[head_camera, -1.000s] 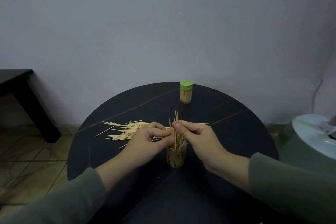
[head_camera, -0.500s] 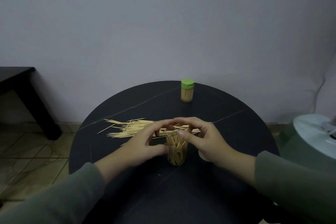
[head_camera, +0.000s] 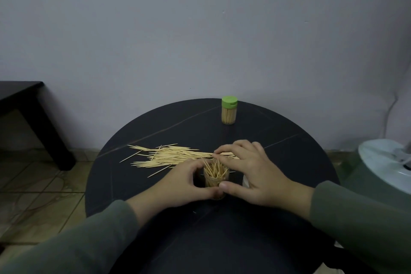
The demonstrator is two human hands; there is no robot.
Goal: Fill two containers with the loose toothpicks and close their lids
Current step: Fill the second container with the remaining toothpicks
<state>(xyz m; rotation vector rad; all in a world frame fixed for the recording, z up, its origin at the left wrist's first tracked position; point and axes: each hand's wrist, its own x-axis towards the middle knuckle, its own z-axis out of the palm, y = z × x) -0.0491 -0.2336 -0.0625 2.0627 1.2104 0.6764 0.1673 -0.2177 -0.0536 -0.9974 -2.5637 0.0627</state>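
Note:
An open clear container [head_camera: 215, 181] stands on the round black table [head_camera: 138, 176], with toothpicks leaning loosely inside it. My left hand [head_camera: 184, 184] curls round it from the left, fingers behind and thumb in front. My right hand [head_camera: 251, 173] lies to its right. The right thumb touches the container's front, and the fingers stretch out over the right end of the loose toothpicks [head_camera: 169, 157]. That pile is spread across the table behind the container. A second container [head_camera: 229, 113], full and closed with a green lid, stands at the far edge.
A small white object [head_camera: 244, 182], partly hidden, lies under my right palm. A dark side table [head_camera: 26, 104] stands at the left. A white and green appliance [head_camera: 384, 169] sits close to the table's right edge. The floor is tiled.
Both hands let go of the upright bundle, which dropped into the open container. My left hand has closed round the container and my right fingers have reached onto the pile.

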